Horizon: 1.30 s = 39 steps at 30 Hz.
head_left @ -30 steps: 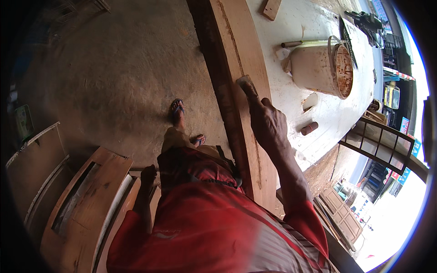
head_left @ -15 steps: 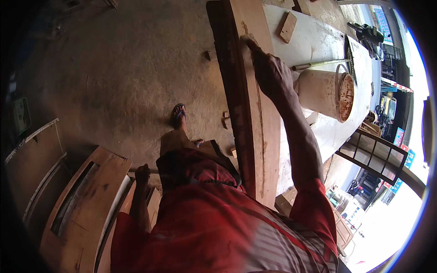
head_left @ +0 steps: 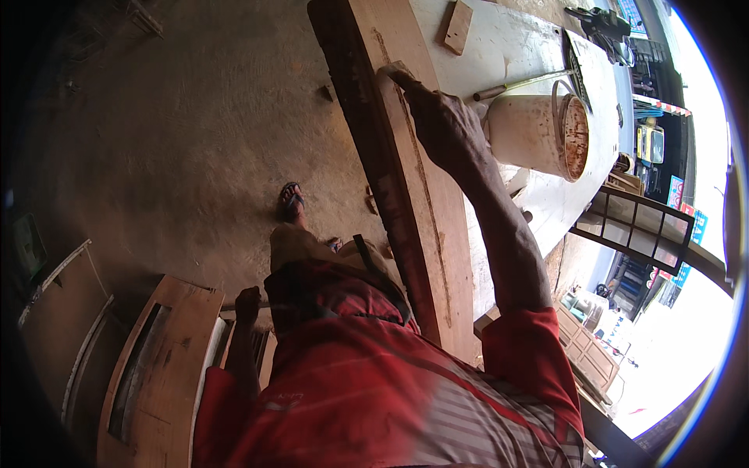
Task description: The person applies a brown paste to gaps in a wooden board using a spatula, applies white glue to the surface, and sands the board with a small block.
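Note:
A long, thick wooden board (head_left: 433, 210) runs from the top of the view down toward my waist, with a dark, rough side edge and a brown line along its pale face. On its far part, my right hand (head_left: 449, 125) presses its closed fingertips beside that line. Something small and pale seems to be pinched there, too blurred to name. My left hand (head_left: 248, 303) hangs low by my left side, its fingers curled into a fist. Whatever it may hold is hidden. Nearest to it is a wooden panel (head_left: 175, 351) with a long slot.
Right of the board, a white tabletop (head_left: 530, 74) carries a stained white bucket (head_left: 527, 132) lying on its side, a stick (head_left: 515, 86) and a small wood block (head_left: 459, 27). A framed lattice panel (head_left: 640, 230) stands further right. Wood scraps lie on the concrete floor (head_left: 195, 140).
The view has shifted, so the board and table appear further left and more slanted. My right hand stays at the line on the board's far part. My left fist remains low.

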{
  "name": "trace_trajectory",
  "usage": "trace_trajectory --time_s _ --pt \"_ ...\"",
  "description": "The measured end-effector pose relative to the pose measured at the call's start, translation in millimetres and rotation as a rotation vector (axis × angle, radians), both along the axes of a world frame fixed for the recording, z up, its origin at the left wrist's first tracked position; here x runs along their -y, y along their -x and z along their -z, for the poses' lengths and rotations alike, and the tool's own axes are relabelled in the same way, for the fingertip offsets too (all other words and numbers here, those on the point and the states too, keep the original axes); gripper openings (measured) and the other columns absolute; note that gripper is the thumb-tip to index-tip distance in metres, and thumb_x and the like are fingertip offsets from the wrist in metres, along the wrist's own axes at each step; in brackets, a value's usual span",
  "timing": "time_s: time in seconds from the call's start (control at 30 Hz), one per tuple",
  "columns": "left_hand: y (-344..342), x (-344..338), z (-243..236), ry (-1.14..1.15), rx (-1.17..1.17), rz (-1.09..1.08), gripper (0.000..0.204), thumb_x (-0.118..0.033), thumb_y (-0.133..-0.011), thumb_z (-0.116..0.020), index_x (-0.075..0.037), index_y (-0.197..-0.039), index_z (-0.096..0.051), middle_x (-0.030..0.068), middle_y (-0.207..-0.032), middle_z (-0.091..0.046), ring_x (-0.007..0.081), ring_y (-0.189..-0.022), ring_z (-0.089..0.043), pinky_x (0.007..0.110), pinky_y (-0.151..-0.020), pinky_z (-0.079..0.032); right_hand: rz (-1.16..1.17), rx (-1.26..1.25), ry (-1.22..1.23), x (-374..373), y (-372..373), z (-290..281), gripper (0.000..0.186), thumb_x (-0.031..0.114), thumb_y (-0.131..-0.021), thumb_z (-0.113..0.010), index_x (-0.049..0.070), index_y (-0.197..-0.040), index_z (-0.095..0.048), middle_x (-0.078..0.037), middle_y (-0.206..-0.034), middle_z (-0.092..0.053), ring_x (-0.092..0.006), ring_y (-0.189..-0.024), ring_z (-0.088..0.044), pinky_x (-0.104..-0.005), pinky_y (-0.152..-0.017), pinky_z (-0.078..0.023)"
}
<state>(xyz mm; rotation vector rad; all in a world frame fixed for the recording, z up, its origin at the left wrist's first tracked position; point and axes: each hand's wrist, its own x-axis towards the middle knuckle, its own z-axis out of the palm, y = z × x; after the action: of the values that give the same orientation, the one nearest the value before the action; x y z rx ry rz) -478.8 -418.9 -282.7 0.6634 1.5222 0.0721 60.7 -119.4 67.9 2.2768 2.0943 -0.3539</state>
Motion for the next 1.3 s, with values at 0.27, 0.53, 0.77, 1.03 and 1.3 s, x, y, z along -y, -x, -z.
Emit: trace_trajectory --time_s 0.27,0.53,0.77,1.03,1.3 --pt "-57.5 -138.4 -28.1 -0.253 -0.092 0.254 0.043 -0.037 -0.106 -0.060 0.000 -0.126 -0.067 0.0093 -0.107 -0.072 0.0178 -0.094 -0.068 0.035 -0.086 -0.054 -0.187 -0.085 -0.492 -82.9 -43.2 53.8 0.031 0.010 -0.100 -0.051 0.008 -0.123 -0.071 -0.024 -0.097 -0.074 -0.0428 -0.093 -0.072 -0.0506 -0.074 -0.056" --pt "-45.7 -83.0 -25.1 -0.213 -0.123 0.185 0.045 -0.042 -0.103 -0.064 -0.003 -0.124 -0.068 0.0060 -0.105 -0.070 0.0158 -0.092 -0.066 0.033 -0.082 -0.053 -0.002 0.017 -0.038 137.4 -0.6 6.2 0.051 0.013 -0.107 -0.046 0.031 -0.155 -0.044 -0.014 -0.076 -0.067 -0.0326 -0.058 -0.069 -0.0460 -0.053 -0.056" --pt "-15.4 51.8 -0.4 -0.085 -0.127 0.454 0.036 -0.039 -0.099 -0.068 -0.005 -0.109 -0.071 0.0041 -0.091 -0.068 0.0137 -0.079 -0.064 0.032 -0.071 -0.053 0.362 -0.124 0.286 439.4 55.1 -26.7 0.077 -0.001 -0.094 -0.060 0.026 -0.163 -0.037 -0.014 -0.082 -0.058 -0.0324 -0.068 -0.068 -0.0453 -0.060 -0.056" --pt "-17.3 65.4 2.6 -0.175 -0.062 0.483 0.035 -0.038 -0.097 -0.069 -0.005 -0.110 -0.071 0.0022 -0.090 -0.068 0.0115 -0.077 -0.062 0.030 -0.070 -0.051 0.336 -0.089 0.138 423.4 38.6 -1.9 0.070 0.005 -0.099 -0.056 0.025 -0.163 -0.036 -0.015 -0.086 -0.062 -0.0342 -0.069 -0.069 -0.0474 -0.061 -0.056" --pt "-40.3 4.3 -14.5 -0.194 -0.054 0.105 0.032 -0.033 -0.099 -0.069 -0.003 -0.111 -0.072 0.0000 -0.087 -0.066 0.0094 -0.073 -0.059 0.027 -0.065 -0.049 0.173 0.018 0.142 306.7 19.3 -2.5 0.065 0.009 -0.102 -0.053 0.029 -0.161 -0.035 -0.019 -0.086 -0.065 -0.0380 -0.072 -0.072 -0.0502 -0.060 -0.057"
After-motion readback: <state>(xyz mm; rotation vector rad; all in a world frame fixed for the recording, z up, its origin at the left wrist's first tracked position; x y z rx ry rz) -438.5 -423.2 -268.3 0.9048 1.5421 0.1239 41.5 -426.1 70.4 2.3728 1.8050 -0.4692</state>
